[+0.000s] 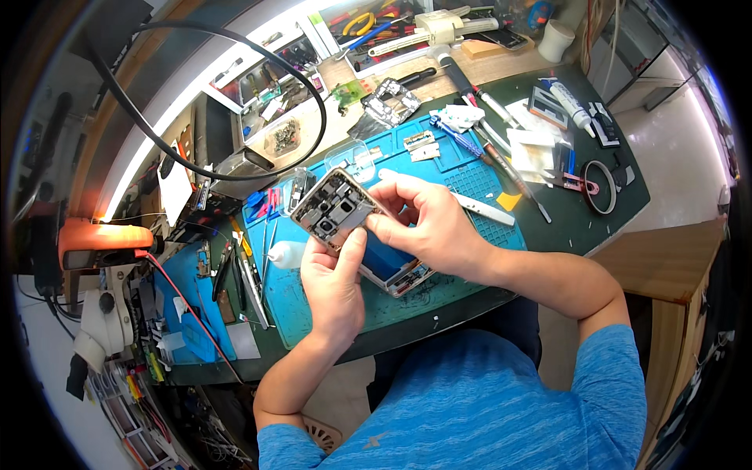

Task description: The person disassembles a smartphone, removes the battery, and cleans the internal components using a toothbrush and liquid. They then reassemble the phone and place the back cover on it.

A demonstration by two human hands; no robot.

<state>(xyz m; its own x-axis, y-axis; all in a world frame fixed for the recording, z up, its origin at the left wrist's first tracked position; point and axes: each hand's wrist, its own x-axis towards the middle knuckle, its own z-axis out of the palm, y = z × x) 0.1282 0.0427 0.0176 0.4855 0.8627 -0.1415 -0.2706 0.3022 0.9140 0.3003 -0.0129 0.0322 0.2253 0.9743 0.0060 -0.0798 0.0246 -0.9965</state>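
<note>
An opened smartphone [335, 205], its back cover off, is tilted above the blue work mat [313, 313]. Its camera modules and boards show at the upper left end, with a dark blue section lower down. My left hand [335, 288] is closed round its left edge, thumb lying on the inner parts. From the right, my right hand [435, 227] grips the phone's other side, thumb and fingers bent close together beside the camera area. Whether a small part sits between those fingertips is hidden. A white squeeze bottle [287, 254] lies by my left hand.
A white tool handle [482, 209] and a long screwdriver [517, 174] lie right of my hands. Tweezers [249, 286] are on the left. A black cable [313, 86] loops over the back left, and an orange meter [106, 243] stands at the far left. A tape roll [599, 188] lies right.
</note>
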